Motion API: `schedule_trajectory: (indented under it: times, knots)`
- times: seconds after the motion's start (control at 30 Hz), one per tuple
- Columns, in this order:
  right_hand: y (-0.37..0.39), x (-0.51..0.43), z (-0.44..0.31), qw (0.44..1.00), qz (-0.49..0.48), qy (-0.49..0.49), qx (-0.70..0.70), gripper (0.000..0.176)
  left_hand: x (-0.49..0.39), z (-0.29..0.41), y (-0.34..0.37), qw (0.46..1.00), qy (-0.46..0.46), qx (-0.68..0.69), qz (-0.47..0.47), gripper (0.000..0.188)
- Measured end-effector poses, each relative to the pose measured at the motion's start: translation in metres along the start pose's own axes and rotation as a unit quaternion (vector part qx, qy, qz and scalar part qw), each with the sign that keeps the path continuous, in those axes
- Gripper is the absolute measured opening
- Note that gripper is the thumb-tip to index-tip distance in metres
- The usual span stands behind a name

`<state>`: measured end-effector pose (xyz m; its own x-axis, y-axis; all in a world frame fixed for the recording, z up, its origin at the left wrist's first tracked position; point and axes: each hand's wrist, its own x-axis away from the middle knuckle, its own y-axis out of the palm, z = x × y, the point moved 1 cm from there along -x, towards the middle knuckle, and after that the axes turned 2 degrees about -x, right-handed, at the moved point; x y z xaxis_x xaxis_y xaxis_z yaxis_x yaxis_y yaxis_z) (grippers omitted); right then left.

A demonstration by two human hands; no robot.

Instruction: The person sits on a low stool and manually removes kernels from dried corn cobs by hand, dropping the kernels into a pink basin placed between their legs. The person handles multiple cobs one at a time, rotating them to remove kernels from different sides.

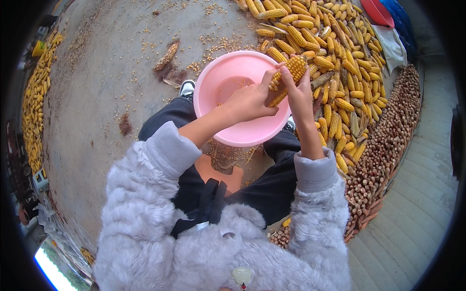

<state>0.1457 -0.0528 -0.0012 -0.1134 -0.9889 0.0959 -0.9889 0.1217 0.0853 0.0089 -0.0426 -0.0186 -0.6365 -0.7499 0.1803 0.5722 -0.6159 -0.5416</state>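
Both my hands grip one ear of dried corn (pixel 295 69), held tilted over the right side of a pink plastic basin (pixel 240 132). Part of the ear is stripped to the reddish cob, with yellow kernels left at its upper end and along its lower edge. My left hand (pixel 251 100) holds the ear's lower end, thumb along the stripped part. My right hand (pixel 300 94) wraps the upper part from the right. Loose kernels (pixel 238 83) lie in the bottom of the basin, which sits between my feet.
A large heap of corn ears (pixel 327 62) spreads to the right. Beyond it runs a stack of bare cobs (pixel 386 149) along the wall. A mostly stripped cob (pixel 167 57) lies on the concrete floor (pixel 98 80) among scattered kernels. More ears (pixel 36 105) lie far left.
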Motion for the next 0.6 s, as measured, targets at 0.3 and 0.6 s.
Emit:
schedule_trajectory:
  times: [0.3,0.6]
  knots:
    - [-0.0003,0.0008,0.001,0.999,-0.008,-0.041,0.026,0.04,0.0009,0.0008,-0.0005,0.999,-0.013,0.03,-0.008,0.081]
    - [0.0022,0.0014,-0.0023,0.999,0.006,-0.04,-0.002,0.037,0.0023,0.0038,-0.0031,1.0,0.003,-0.025,0.004,0.081]
